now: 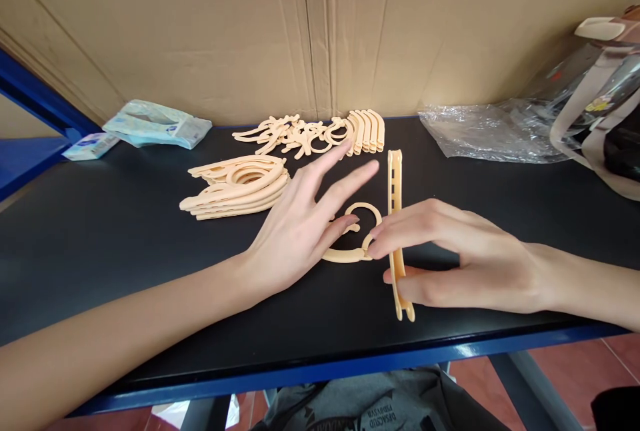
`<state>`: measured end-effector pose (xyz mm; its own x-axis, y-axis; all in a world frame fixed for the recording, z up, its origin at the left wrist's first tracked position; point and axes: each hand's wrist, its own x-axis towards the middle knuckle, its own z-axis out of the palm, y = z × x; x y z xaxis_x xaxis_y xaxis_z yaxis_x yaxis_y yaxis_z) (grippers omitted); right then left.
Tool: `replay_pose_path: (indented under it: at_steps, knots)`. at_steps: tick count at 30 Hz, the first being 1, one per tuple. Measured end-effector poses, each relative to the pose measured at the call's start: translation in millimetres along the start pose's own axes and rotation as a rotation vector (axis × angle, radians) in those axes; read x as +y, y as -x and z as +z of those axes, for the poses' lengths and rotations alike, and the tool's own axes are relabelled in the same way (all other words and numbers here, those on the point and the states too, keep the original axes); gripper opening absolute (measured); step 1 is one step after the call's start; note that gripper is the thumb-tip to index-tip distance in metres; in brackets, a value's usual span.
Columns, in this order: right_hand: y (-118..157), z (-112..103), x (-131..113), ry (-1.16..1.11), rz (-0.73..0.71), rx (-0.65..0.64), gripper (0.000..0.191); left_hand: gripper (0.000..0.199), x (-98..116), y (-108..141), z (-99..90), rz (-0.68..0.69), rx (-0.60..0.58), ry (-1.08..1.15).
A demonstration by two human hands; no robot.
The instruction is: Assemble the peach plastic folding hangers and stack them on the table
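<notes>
My left hand [300, 218] hovers over the middle of the black table, fingers spread, nothing gripped. Partly hidden beneath it lies a cream plastic piece with a round ring [379, 218] and a curved arm [345, 256]. My right hand [460, 251] pinches a long cream plastic hanger arm [395, 198] between thumb and fingers. This arm stands on edge, pointing away from me, with a row of slots along its inner face. The right fingertips reach to the joint where ring and curved arm meet; whether they touch it, I cannot tell.
A stack of cream folding hangers [235, 194] sits left of centre. Loose hook pieces [300, 134] and a row of curved arms [367, 131] lie behind. Blue tissue packs [157, 124] are at back left. Clear plastic wrap [485, 131] and a transparent strapped bag [575, 84] are at right.
</notes>
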<state>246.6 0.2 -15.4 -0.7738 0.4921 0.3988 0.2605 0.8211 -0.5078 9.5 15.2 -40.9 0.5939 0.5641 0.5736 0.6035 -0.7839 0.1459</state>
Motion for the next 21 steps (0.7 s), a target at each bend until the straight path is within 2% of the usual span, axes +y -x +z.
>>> replay_pose_path:
  at_steps: [4,6,9,10,12,14,16,19,21]
  knots:
    - [1,-4,1,-0.024,-0.068,-0.012,0.02,0.027,1,-1,-1.2,0.035,-0.006,-0.044]
    - [0,-7,-1,-0.081,-0.094,-0.065,0.015,0.028,1,-1,-1.5,0.031,0.019,-0.004]
    - [-3,-10,-7,-0.276,-0.123,-0.127,0.013,0.049,1,0,-2.4,0.032,0.078,0.094]
    - [-4,-11,-8,-0.349,-0.127,-0.135,0.013,0.049,1,0,-2.8,0.054,0.078,0.096]
    - [-5,-15,-9,-0.469,-0.117,-0.111,0.015,0.032,2,0,-3.3,0.126,0.035,0.034]
    - [-5,-20,-4,-0.527,-0.057,-0.057,0.019,0.018,3,0,-3.3,0.184,-0.005,-0.053]
    - [-5,-26,5,-0.514,-0.009,0.025,0.026,0.018,4,-1,-3.2,0.191,-0.002,-0.092]
    - [-8,-33,23,-0.42,-0.017,0.232,0.025,0.019,5,-2,-3.4,0.158,0.021,-0.068]
    - [-12,-35,35,-0.402,0.049,0.378,0.024,0.022,6,-2,-3.9,0.161,0.03,-0.054]
